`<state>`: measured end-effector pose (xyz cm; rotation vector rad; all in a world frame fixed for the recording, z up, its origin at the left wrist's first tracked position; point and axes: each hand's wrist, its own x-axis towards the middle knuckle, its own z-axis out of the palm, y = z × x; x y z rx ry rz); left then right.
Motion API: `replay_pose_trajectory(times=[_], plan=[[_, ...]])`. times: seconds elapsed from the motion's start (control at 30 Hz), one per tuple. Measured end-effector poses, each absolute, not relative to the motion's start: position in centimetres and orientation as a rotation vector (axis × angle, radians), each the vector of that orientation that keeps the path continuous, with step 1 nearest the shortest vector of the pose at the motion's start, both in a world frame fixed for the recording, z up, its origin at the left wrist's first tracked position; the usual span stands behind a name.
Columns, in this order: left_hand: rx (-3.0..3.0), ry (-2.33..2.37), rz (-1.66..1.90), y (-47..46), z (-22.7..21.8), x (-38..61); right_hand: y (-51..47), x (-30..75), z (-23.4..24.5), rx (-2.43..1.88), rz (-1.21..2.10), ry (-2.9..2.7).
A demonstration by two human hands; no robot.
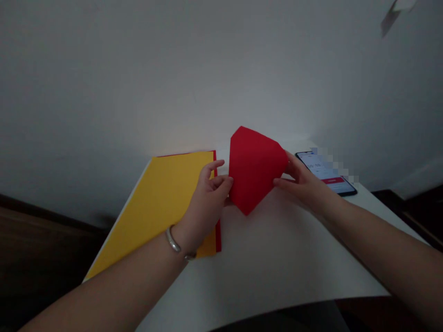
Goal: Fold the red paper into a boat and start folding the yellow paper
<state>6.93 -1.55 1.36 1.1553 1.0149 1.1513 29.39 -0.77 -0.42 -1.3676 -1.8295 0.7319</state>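
Note:
A folded red paper (254, 168), five-sided with a point at the bottom, is held up just above the white table (277, 258). My left hand (209, 198) pinches its left edge with curled fingers. My right hand (301, 182) grips its right edge, thumb in front. A silver bangle (173, 242) sits on my left wrist.
A stack of paper with a yellow sheet (159, 203) on top and a red sheet (218, 235) showing under its right edge lies at the left of the table. A phone (325, 173) with a lit screen lies at the far right. A grey wall rises behind.

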Motion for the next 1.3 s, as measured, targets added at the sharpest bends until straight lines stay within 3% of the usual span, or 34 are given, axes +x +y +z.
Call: replay_pose_trajectory(times=[0.1,0.2,0.43,0.6,0.7,0.97,1.3], plan=[[1.319,1.031,1.110,-1.7,1.3,6.8,-0.5,29.7,-0.4,-1.291,1.017,-1.578],[1.536,1.117,1.032,-2.1,1.4,6.6,-0.2,30.4,-1.0,-1.270,1.083,-1.480],[2.551,1.364,0.567,-3.9,2.3,5.9,0.5,31.8,-1.8,-1.450,0.739,-1.610],[3.040,1.065,0.325,-4.1,2.4,6.2,0.4,31.4,-1.4,-1.571,0.509,-1.820],[3.121,0.858,0.295,-3.7,1.4,6.3,0.6,31.1,-1.6,-1.521,0.457,-1.879],[2.923,0.940,0.124,-2.9,-0.6,6.0,0.5,31.0,-1.2,-1.311,0.244,-1.954],[2.896,0.969,0.181,-2.4,-0.4,6.3,-1.3,31.1,-0.3,-1.383,0.823,-1.652]])
